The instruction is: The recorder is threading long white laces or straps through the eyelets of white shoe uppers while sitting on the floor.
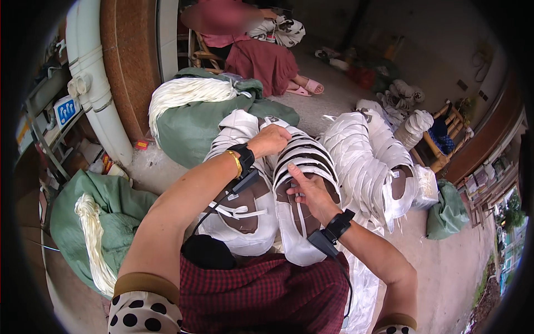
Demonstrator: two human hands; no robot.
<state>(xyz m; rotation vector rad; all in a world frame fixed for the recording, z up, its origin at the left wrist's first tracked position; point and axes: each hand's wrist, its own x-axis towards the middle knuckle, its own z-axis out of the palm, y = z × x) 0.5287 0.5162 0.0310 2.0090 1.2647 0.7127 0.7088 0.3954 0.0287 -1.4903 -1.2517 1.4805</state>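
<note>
A nested stack of white shoe uppers with brown linings (303,161) lies over my lap, its pieces fanned out in curved layers. My left hand (270,140) is closed at the far end of this stack; what its fingers hold is hidden. Lower down, my right hand (312,196) rests against the stack's brown inner face, thumb raised and fingers apart. Close on the left lies a second stack of shoe uppers (236,209), with a white lace tied across its brown opening. Both wrists wear black straps with small boxes and cables.
More stacked white uppers (356,153) stand to the right. Green sacks (186,131) with bundles of white cord (192,92) lie ahead and at the left. A seated person (267,64) in pink sandals is beyond, a bamboo chair (445,136) far right, a white pipe (92,72) left.
</note>
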